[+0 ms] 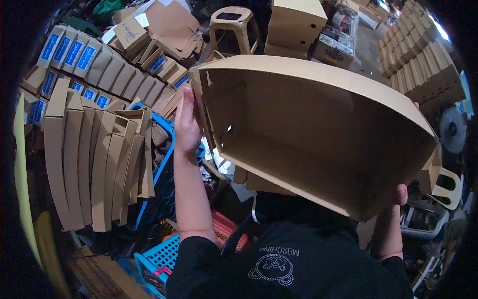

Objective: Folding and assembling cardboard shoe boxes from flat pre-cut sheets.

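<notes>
The open cardboard box (298, 66) lies directly between the two hands, raised in front of the person's body, with neither hand nearer since both touch it. Its long axis runs from the left hand across to the right hand, tilted so that the right end sits lower, and its hollow side faces up toward the head. The left hand (187, 127) holds the left short end, thumb pointing up along the outside and palm against the wall; how its other fingers are spread cannot be told. The right hand (401, 196) supports the lower right corner; little more than a thumb shows past the edge, so its spread is mostly hidden. Left of the left hand stands a row of narrow cardboard boxes (79, 164), just beside a blue crate (168, 124). Beyond the left hand are blue-labelled boxes (74, 55); beyond the right, tall cardboard stacks (423, 62).
</notes>
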The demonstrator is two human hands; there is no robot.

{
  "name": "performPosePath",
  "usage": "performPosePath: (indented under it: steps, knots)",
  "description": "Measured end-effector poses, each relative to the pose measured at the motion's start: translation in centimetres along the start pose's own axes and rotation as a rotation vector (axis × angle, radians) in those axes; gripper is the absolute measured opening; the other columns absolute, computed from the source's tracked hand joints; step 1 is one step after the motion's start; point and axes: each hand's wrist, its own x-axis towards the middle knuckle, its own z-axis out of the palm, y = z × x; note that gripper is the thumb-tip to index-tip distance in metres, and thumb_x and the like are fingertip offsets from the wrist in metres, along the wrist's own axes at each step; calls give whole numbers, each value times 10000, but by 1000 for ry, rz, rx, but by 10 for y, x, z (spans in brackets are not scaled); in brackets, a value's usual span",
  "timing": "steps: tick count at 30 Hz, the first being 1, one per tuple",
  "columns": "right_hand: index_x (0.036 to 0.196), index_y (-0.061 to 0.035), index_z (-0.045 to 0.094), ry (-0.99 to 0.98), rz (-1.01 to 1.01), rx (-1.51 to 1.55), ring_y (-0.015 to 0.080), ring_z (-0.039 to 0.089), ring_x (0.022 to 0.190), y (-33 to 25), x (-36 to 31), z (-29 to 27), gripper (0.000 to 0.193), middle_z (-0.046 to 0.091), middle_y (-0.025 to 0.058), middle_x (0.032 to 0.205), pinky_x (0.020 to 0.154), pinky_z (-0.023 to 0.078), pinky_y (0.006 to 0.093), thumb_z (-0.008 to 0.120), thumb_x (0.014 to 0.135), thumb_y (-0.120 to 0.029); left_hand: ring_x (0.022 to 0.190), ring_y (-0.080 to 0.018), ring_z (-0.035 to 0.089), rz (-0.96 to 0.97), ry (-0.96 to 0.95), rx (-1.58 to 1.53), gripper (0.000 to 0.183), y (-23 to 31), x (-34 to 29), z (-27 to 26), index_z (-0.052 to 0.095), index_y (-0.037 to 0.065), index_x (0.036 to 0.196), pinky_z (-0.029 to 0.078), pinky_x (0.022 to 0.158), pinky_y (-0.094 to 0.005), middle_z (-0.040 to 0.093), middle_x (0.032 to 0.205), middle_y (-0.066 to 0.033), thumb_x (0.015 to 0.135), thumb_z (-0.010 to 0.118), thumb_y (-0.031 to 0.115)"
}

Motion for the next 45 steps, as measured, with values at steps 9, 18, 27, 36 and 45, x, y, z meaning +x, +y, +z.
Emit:
performPosePath:
  steps: [9,18,27,36,45]
  knots:
    - [1565,31,218,4,-132,-144,355,436,1382,-2,8,-11,1275,402,203,1518,1181,318,506,844,631,-569,1325,-211,565,18,-79,-54,514,0,0,5,476,15,1505,439,1119,-372,591,1438,-127,1116,478,350]
    - [1567,29,239,9,-266,-285,378,427,1403,-19,3,2,1241,403,219,1541,1201,277,518,827,632,-537,1124,-130,616,77,-7,310,454,4,1,14,563,-3,1412,467,1002,-305,671,1246,-71,1038,653,239]
    - [1569,26,259,18,-396,-440,402,419,1423,-36,8,21,1209,404,235,1564,1221,236,531,810,633,-505,1025,-347,698,358,169,852,318,-5,4,35,499,-2,1268,528,899,-422,689,1100,-235,1011,650,110]
    - [1564,34,267,25,-412,-428,375,435,1411,-4,-15,6,1207,419,219,1550,1205,278,511,809,653,-545,1105,-314,669,375,161,796,409,-10,4,34,433,-7,1389,494,981,-404,675,1173,-221,1034,591,122]
    - [1534,51,288,-20,-351,-199,289,480,1356,30,-32,-4,1209,472,165,1479,1154,393,450,800,659,-606,1242,-194,589,253,113,325,386,-20,7,25,487,-13,1421,419,1101,-339,633,1319,-98,1059,545,107]
